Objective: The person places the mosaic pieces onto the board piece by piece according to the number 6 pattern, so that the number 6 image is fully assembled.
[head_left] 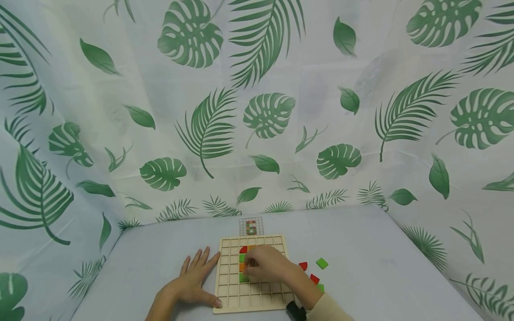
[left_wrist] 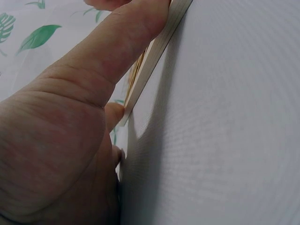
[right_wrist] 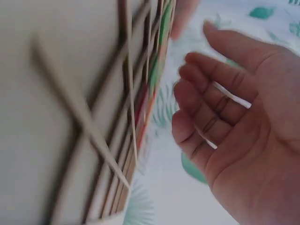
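Note:
A wooden grid board lies on the table. The left hand is spread at its left side, index finger and thumb touching the edge; in the left wrist view the left hand meets the board's side. The right hand is over the board's middle, hiding some cells. In the right wrist view the right hand has loosely bent fingers, thumb apart, no tile visible between them. Beside it on the board are a red rounded tile, orange tiles and green tiles.
Right of the board lie loose green tiles and red tiles, some close to the right forearm. Behind the board is a small gridded card with a coloured pattern. A black object is by the right wrist. Leaf-print cloth surrounds the table.

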